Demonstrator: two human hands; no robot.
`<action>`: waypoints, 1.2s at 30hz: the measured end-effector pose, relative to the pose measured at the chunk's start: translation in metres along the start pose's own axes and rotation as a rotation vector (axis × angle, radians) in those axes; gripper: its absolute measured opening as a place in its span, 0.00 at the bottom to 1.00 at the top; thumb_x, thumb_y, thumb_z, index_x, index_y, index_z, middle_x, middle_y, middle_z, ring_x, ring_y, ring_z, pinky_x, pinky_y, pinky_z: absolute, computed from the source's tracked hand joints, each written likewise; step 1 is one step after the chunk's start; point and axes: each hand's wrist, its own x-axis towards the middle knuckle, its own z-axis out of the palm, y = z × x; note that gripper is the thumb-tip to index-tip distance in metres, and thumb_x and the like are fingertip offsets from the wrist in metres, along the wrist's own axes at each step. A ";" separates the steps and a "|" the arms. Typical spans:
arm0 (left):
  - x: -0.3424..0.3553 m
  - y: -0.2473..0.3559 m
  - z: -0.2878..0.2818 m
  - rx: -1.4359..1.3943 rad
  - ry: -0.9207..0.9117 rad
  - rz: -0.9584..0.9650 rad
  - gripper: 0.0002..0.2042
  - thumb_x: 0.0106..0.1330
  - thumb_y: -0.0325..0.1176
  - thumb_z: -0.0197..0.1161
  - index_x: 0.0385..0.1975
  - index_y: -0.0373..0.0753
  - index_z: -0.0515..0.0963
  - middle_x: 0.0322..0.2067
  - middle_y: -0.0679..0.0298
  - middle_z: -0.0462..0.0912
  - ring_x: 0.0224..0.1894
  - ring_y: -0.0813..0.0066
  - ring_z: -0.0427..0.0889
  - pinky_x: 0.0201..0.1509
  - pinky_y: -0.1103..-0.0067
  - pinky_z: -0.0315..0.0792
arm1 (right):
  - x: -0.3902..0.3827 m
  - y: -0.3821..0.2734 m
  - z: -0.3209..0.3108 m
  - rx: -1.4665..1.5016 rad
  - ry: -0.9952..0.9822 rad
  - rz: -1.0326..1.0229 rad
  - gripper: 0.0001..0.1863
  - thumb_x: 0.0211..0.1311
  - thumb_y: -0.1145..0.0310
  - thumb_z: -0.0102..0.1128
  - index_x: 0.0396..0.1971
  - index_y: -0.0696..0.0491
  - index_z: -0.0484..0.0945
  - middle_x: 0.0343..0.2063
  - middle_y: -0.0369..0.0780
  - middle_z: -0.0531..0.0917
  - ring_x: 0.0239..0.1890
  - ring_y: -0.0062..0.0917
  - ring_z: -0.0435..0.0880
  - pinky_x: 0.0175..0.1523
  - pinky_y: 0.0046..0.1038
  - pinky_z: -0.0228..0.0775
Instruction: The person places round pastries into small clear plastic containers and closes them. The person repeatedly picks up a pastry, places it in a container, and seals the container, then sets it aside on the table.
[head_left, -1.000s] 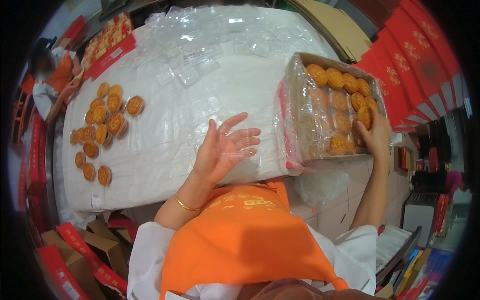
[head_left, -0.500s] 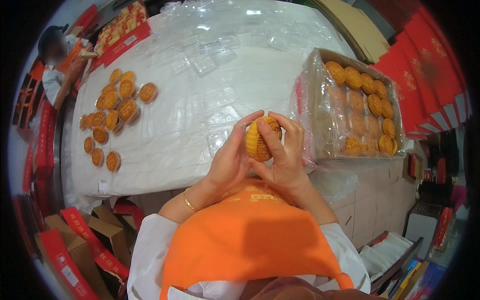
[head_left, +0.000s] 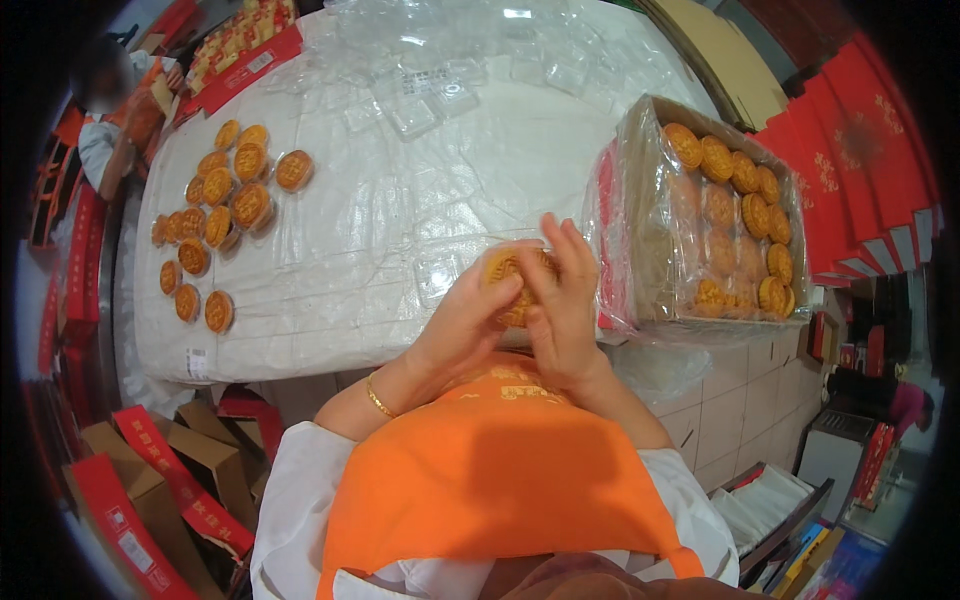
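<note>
At the near edge of the white-covered table [head_left: 380, 250], my left hand [head_left: 465, 325] and my right hand [head_left: 565, 305] are cupped together around an orange-brown patterned mooncake [head_left: 508, 265], both with fingers closed on it. The fingers hide much of it, and I cannot make out the clear tray among them. To the right stands a plastic-lined cardboard box [head_left: 652, 220] holding rows of mooncakes [head_left: 715, 160]. On the left lie several loose mooncakes [head_left: 250, 205], some in clear trays. Clear empty trays [head_left: 420, 105] are heaped across the back.
A co-worker [head_left: 120, 130] in an orange apron is at the upper left. Red printed cartons [head_left: 840, 170] stack at the right, flat cardboard [head_left: 700, 50] behind them. Open boxes [head_left: 150, 460] crowd the lower left. A figure in magenta [head_left: 900, 400] shows at the far right.
My right hand has brought a mooncake from the box to my left hand, which was open with a clear tray. Since then the fingers of both hands have shifted over the mooncake, covering it more.
</note>
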 end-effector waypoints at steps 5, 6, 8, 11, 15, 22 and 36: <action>0.000 -0.003 -0.003 0.085 0.083 0.058 0.24 0.71 0.37 0.62 0.62 0.34 0.65 0.55 0.60 0.75 0.58 0.70 0.75 0.62 0.72 0.72 | -0.007 0.001 -0.008 0.713 0.065 0.564 0.23 0.73 0.65 0.50 0.63 0.58 0.69 0.61 0.45 0.71 0.60 0.32 0.71 0.64 0.32 0.63; 0.002 -0.006 -0.010 0.148 0.079 0.077 0.23 0.72 0.36 0.62 0.62 0.34 0.66 0.55 0.60 0.75 0.58 0.71 0.75 0.62 0.72 0.72 | -0.009 0.003 -0.011 0.897 0.006 0.691 0.22 0.72 0.67 0.51 0.63 0.59 0.69 0.59 0.44 0.72 0.57 0.29 0.74 0.62 0.29 0.66; 0.003 -0.007 -0.016 0.282 0.073 0.108 0.22 0.72 0.35 0.61 0.61 0.33 0.67 0.55 0.61 0.75 0.57 0.72 0.75 0.62 0.73 0.71 | -0.014 0.008 -0.011 0.752 -0.011 0.612 0.21 0.71 0.70 0.53 0.61 0.60 0.70 0.53 0.41 0.74 0.54 0.24 0.76 0.58 0.26 0.69; 0.005 -0.007 -0.019 0.464 0.067 0.149 0.20 0.73 0.33 0.59 0.60 0.33 0.67 0.54 0.61 0.75 0.55 0.74 0.75 0.59 0.75 0.72 | -0.018 0.009 -0.009 0.653 0.041 0.565 0.20 0.68 0.76 0.55 0.60 0.59 0.71 0.48 0.40 0.76 0.50 0.22 0.77 0.55 0.24 0.71; 0.007 -0.012 -0.014 0.640 0.148 0.254 0.18 0.73 0.31 0.57 0.60 0.34 0.67 0.52 0.58 0.76 0.53 0.73 0.76 0.55 0.78 0.74 | -0.017 0.012 -0.007 0.471 0.049 0.522 0.22 0.64 0.80 0.57 0.58 0.57 0.74 0.44 0.42 0.77 0.46 0.26 0.78 0.52 0.27 0.73; 0.006 -0.010 -0.022 1.000 0.238 0.369 0.19 0.72 0.27 0.54 0.62 0.38 0.67 0.52 0.58 0.76 0.55 0.72 0.77 0.62 0.74 0.71 | -0.008 0.016 0.011 -0.063 0.029 0.143 0.27 0.60 0.81 0.58 0.62 0.56 0.71 0.40 0.46 0.78 0.40 0.33 0.79 0.45 0.31 0.74; -0.072 0.233 -0.321 1.225 1.420 0.917 0.21 0.68 0.33 0.62 0.56 0.27 0.69 0.52 0.46 0.77 0.54 0.56 0.78 0.58 0.67 0.72 | -0.031 0.013 0.026 0.243 -0.213 0.395 0.22 0.63 0.82 0.55 0.58 0.56 0.74 0.38 0.42 0.80 0.32 0.26 0.80 0.38 0.26 0.73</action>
